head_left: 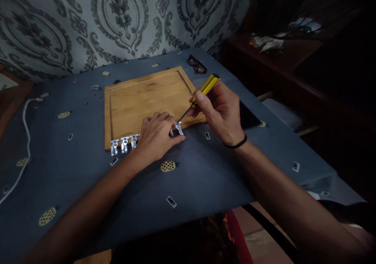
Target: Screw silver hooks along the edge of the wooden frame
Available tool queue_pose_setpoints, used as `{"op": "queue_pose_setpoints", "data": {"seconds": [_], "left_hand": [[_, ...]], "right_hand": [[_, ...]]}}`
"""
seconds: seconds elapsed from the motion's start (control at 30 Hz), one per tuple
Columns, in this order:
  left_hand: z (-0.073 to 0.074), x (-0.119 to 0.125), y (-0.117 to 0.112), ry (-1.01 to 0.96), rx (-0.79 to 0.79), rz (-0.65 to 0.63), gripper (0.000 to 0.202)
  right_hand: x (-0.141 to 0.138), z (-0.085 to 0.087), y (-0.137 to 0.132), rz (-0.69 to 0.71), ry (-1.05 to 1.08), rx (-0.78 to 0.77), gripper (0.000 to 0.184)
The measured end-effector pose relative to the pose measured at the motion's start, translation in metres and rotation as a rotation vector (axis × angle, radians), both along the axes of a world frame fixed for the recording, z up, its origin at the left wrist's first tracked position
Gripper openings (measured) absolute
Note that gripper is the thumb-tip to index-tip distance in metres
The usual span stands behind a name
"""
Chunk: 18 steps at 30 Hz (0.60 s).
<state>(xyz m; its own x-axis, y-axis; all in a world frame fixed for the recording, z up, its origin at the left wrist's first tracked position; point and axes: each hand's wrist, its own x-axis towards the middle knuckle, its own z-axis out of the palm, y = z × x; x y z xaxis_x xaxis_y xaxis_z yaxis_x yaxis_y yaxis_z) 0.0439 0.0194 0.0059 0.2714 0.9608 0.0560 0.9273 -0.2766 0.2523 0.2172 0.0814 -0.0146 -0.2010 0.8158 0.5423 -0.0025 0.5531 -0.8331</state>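
Note:
A yellow and black screwdriver (pixel 207 88) is gripped in my right hand (pixel 221 109), its shaft slanting down to the left. The tip meets the right end of a silver metal hook rail (pixel 125 143), close to one hook (pixel 178 128). This rail runs along the near edge of a framed wooden board (pixel 143 97) lying on the table. Over the rail's middle, my left hand (pixel 157 134) is closed, fingers on the board and thumb on the near side, hiding part of the rail. Several hooks show left of it.
Eyeglasses (pixel 196 64) lie beyond the board. Left of it are a loose metal hook (pixel 94 87) and small bits. A white cable (pixel 26 127) crosses the left of the blue tablecloth (pixel 117 205). A dark flat object (pixel 248 116) sits behind my right wrist; patterned curtain (pixel 164 17) behind.

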Motion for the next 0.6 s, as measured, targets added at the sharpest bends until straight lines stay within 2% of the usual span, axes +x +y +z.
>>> {"op": "queue_pose_setpoints", "data": {"seconds": [0.2, 0.43, 0.6], "left_hand": [[-0.001, -0.001, 0.001, -0.007, 0.013, -0.010, 0.027], [0.000, -0.001, 0.000, 0.010, 0.011, -0.006, 0.027], [0.000, -0.001, -0.001, 0.003, 0.017, -0.006, 0.025]], "right_hand": [[0.000, 0.002, 0.002, -0.001, -0.012, 0.059, 0.030], [-0.001, 0.008, -0.003, 0.042, -0.056, 0.022, 0.040], [-0.001, 0.012, -0.007, 0.057, -0.034, -0.002, 0.038]]}}
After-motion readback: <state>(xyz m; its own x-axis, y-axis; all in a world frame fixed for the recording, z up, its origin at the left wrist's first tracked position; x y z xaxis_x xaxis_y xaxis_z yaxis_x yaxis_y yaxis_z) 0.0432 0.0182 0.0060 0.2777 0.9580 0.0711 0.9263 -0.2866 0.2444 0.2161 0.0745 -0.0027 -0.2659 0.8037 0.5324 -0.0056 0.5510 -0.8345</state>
